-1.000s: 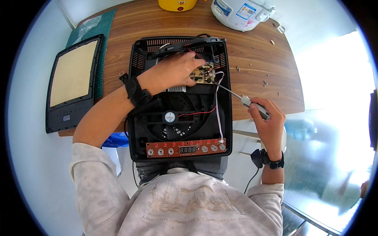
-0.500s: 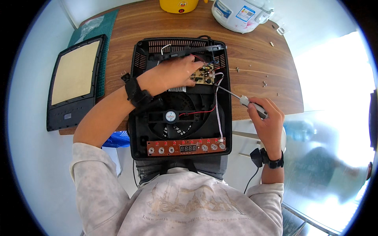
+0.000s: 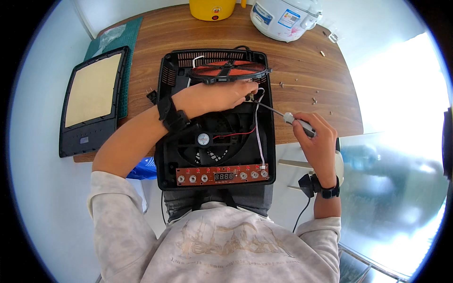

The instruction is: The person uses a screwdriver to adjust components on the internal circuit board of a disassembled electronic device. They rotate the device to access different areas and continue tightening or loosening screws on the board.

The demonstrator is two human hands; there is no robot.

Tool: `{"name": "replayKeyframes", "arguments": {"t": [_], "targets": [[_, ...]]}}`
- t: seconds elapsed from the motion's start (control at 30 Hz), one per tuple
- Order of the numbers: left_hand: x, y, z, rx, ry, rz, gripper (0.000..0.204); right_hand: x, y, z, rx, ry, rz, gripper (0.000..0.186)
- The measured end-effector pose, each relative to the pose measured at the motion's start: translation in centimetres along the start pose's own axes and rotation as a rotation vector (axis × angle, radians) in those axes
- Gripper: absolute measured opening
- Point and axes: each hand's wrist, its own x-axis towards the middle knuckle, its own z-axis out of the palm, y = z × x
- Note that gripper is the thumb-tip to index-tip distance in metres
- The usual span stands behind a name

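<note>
An opened black induction cooker housing [image 3: 165, 141] extends over the table's near edge. Over its small circuit board [image 3: 250, 98], my left hand [image 3: 226, 95] is closed, its fingers curled at the board's far edge and its thumb hidden. Behind that hand the round induction coil [image 3: 214, 70], reddish on a black spoked frame, stands tilted up. My right hand [image 3: 319, 141] grips a screwdriver [image 3: 288, 117] by its grey and white handle; the shaft points left, its tip by the board's right corner. A fan [image 3: 203, 139] and a brown control board [image 3: 222, 176] lie nearer me.
Left of the housing, the cooker's top panel [image 3: 92, 92] overlaps a green cutting mat [image 3: 133, 42]. Several loose screws [image 3: 314, 100] lie on the wooden table [image 3: 302, 70] to the right. A yellow pot [image 3: 212, 9] and a white rice cooker [image 3: 278, 21] stand at the back.
The coil has tipped back, so its reddish face now shows. My left hand has moved right and covers more of the circuit board. The screwdriver stays at the board's corner.
</note>
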Motion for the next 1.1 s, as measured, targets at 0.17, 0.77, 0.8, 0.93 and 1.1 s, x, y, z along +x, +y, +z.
{"name": "replayKeyframes", "arguments": {"t": [0.17,0.77,0.8,0.93,1.1], "targets": [[0.6,0.0,-0.4,-0.039,-0.054,0.027,0.029,0.1,0.3,0.1,-0.021,0.006,-0.029,0.014],[1.5,-1.4,1.1,-0.012,-0.009,0.064,0.022,0.4,-0.2,0.0,-0.017,-0.007,-0.05,0.013],[1.5,-1.2,1.0,-0.004,0.003,0.076,0.023,0.4,-0.3,-0.1,-0.024,-0.007,-0.056,0.013],[1.6,-1.9,1.5,-0.018,0.008,0.127,0.027,0.6,-0.6,-0.2,-0.024,-0.021,-0.059,0.012],[2.2,-2.8,2.4,0.077,-0.031,0.148,0.028,0.5,-0.5,-0.1,-0.053,-0.019,-0.09,0.012]]}}
